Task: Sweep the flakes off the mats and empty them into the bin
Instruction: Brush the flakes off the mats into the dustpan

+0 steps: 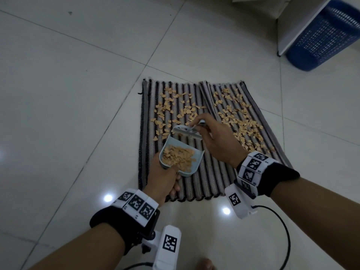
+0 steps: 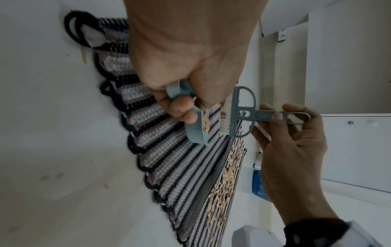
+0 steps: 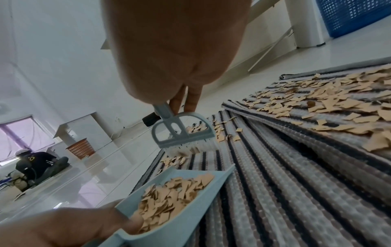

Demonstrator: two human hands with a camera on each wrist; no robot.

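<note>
Two striped mats (image 1: 196, 172) (image 3: 275, 192) lie side by side on the tiled floor, both strewn with tan flakes (image 1: 241, 121) (image 3: 330, 98). My left hand (image 1: 163, 180) (image 2: 182, 93) grips the handle of a pale blue dustpan (image 1: 181, 158) (image 3: 175, 205) heaped with flakes, lifted over the left mat's near part. My right hand (image 1: 212, 137) (image 2: 283, 127) holds a small blue-grey hand brush (image 1: 188, 131) (image 2: 234, 115) (image 3: 184, 133) by its handle, with the bristles just beyond the dustpan's lip. A blue mesh bin (image 1: 323, 34) (image 3: 355, 15) stands at the far right.
A white cabinet panel (image 1: 303, 22) stands just left of the blue bin. Cables (image 1: 280, 227) trail on the floor near my right wrist. Another person (image 3: 36, 163) sits on the floor far to the left, beside an orange basket (image 3: 81, 148).
</note>
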